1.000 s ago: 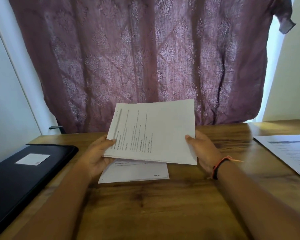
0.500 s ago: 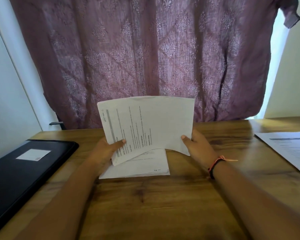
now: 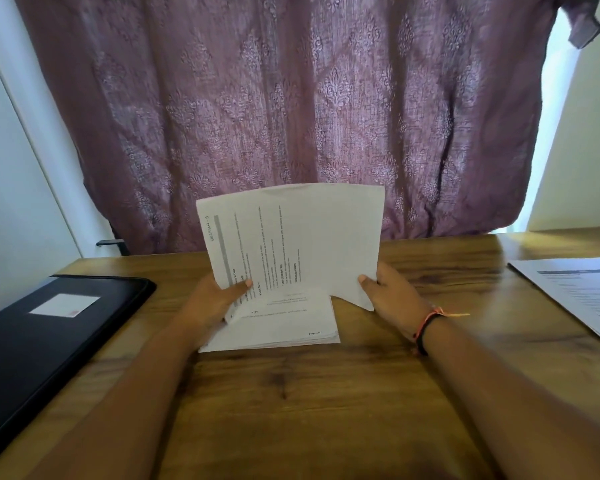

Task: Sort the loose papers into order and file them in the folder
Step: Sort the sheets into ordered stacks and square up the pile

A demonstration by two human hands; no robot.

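A printed sheet of paper (image 3: 302, 237) stands almost upright over the wooden table, text running sideways. My left hand (image 3: 212, 303) pinches its lower left edge with the thumb on the front. My right hand (image 3: 392, 296) grips its lower right edge. Under it a small stack of papers (image 3: 284, 327) lies flat on the table, partly hidden by the raised sheet and my left hand. The black folder (image 3: 49, 327) lies closed at the left edge of the table, a white label on its cover.
More printed papers (image 3: 579, 292) lie at the right side of the wooden table (image 3: 291, 410). A purple patterned curtain (image 3: 291, 116) hangs right behind the table's far edge. White walls stand at left and right.
Both hands have tipped the held sheet from lying nearly flat above the stack to standing almost upright. The stack on the table has come more into view.
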